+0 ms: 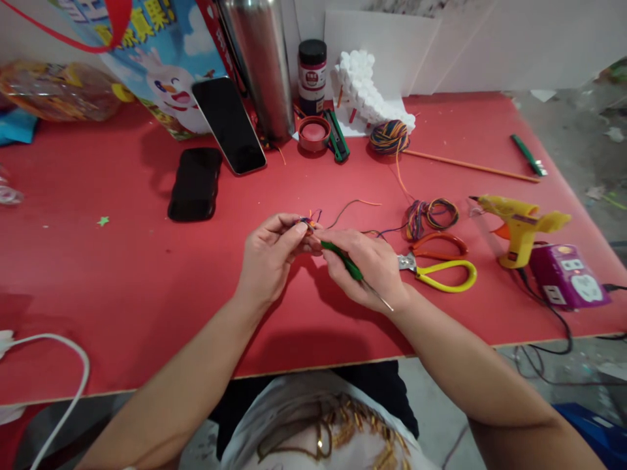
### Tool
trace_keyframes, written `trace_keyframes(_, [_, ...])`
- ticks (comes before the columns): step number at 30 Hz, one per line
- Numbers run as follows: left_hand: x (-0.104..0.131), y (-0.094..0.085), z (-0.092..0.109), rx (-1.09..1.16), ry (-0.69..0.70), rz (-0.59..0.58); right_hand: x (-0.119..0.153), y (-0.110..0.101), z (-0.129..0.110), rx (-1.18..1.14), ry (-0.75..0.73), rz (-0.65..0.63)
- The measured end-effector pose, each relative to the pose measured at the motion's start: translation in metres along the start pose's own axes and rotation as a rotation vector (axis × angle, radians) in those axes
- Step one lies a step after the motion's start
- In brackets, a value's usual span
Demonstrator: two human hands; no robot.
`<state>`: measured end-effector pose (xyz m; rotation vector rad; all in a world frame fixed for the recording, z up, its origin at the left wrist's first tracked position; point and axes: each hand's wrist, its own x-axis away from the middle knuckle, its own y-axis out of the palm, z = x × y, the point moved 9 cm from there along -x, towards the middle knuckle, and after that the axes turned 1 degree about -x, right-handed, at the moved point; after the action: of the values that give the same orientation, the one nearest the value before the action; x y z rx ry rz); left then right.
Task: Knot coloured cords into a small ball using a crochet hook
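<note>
Between the thumb and index finger of my left hand [269, 254] I'm pinching a small piece of yarn work [308, 224], mostly covered by my fingers, its visible bits purple and orange with short ends sticking up. It's held just above the table [122, 294], which is smooth and red, in front of my body. The fingers of my right hand [372, 264] are closed around one hook tool [345, 258], with a green handle and a thin metal shank poking out towards my wrist; its working tip is hidden, so I can't tell whether it sits in a loop. One thin, curving loose strand [355, 203] lies just beyond my hands. To the right I count two little coils, a loose bundle [415, 219] and a neater ring [441, 213], both of mixed orange and dark yarn, and behind them one rounded ball [389, 137] wound in similar colours. Near the coils is one pair of scissors [445, 281], with one red loop and one yellow. Farther right there's one yellow glue gun [519, 225] beside a boxy purple unit [571, 277].
</note>
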<state>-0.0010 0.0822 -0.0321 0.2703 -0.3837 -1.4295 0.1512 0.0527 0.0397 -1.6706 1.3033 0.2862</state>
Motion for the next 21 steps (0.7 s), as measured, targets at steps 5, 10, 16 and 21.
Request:
trace_keyframes(5, [-0.001,0.003,-0.011,0.119,-0.127,-0.024,0.002,0.008,0.003,0.041,0.017,-0.053])
trace_keyframes(10, [0.000,0.005,-0.013,0.180,-0.242,-0.030,0.004,0.011,0.016,-0.326,0.175,-0.035])
trace_keyframes(16, [-0.001,0.007,-0.007,0.186,-0.250,-0.049,0.008,0.029,0.027,-0.725,0.295,-0.103])
trace_keyframes(21, [0.003,0.013,-0.011,0.193,-0.334,-0.125,0.009,0.034,0.031,-0.702,0.348,-0.156])
